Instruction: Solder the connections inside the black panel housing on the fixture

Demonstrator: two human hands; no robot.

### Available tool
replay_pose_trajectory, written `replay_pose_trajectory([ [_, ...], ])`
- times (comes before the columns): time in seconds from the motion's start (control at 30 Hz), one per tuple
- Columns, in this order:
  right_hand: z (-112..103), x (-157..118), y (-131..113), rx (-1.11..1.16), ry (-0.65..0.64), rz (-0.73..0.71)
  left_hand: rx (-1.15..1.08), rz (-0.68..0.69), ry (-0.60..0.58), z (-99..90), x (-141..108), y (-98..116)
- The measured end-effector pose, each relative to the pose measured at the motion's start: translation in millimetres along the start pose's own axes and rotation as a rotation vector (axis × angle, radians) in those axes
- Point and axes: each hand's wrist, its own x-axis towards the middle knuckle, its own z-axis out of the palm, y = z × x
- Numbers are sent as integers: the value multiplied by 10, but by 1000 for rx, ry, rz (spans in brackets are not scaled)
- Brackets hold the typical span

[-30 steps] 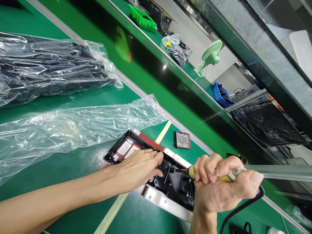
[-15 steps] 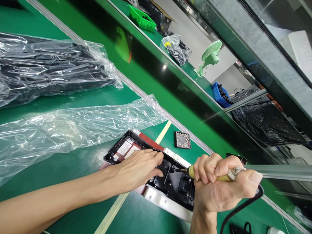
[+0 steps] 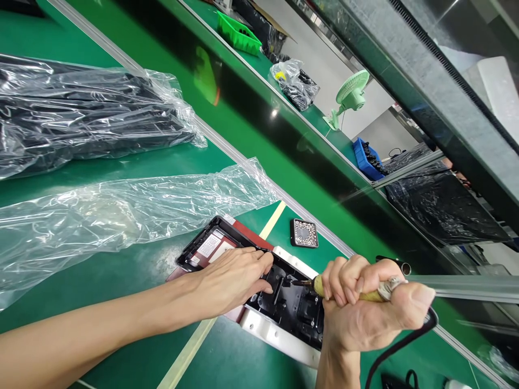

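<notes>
A black plastic housing lies in a white holder on the green table. My right hand is wrapped round a corded screwdriver with a yellowish grip, its tip down inside the housing. Across the housing's left part rests my left hand, its thumb and fingers curved at the near and far edges; what its fingertips press on is partly hidden. Beyond that hand is a black frame with white labels, over a dark red base.
A small square tray of screws stands behind the housing. Clear plastic bags and wrapped black parts lie at the left. Farther back are a green fan, a green basket and a blue bin.
</notes>
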Motion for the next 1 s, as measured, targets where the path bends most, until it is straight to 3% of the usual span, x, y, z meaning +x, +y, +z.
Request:
replay_pose_trajectory([
  [0.43, -25, 15, 15, 12, -54, -13, -49, -4, 15, 24, -14, -19],
  [1.0, -9, -9, 4, 4, -21, -11, -14, 13, 14, 34, -1, -31],
])
